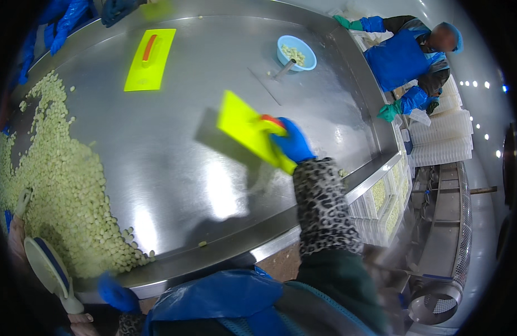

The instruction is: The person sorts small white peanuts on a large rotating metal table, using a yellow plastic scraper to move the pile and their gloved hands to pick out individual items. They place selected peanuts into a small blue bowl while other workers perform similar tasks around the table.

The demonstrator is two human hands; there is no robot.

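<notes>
My right hand (pixel 295 140), in a blue glove, grips the red handle of a yellow plastering float (pixel 246 126). Its blade is tilted above the steel table (pixel 191 138) and casts a shadow there. Low at the near edge is my left hand (pixel 117 293), also blue-gloved and blurred; its fingers cannot be made out. A large heap of pale green bean-like pieces (pixel 73 189) covers the table's left side, just beyond that hand. Farther off, a second yellow float (pixel 155 73) with a red handle lies flat.
A light blue bowl (pixel 311 59) of pieces stands at the back, beside a metal scraper (pixel 283 71). At right a co-worker in a blue apron (pixel 395 59) stands near stacked plastic trays (pixel 441 143). A neighbour's gloved hand (pixel 73 303) meets a white bowl-shaped vessel (pixel 44 264) at left.
</notes>
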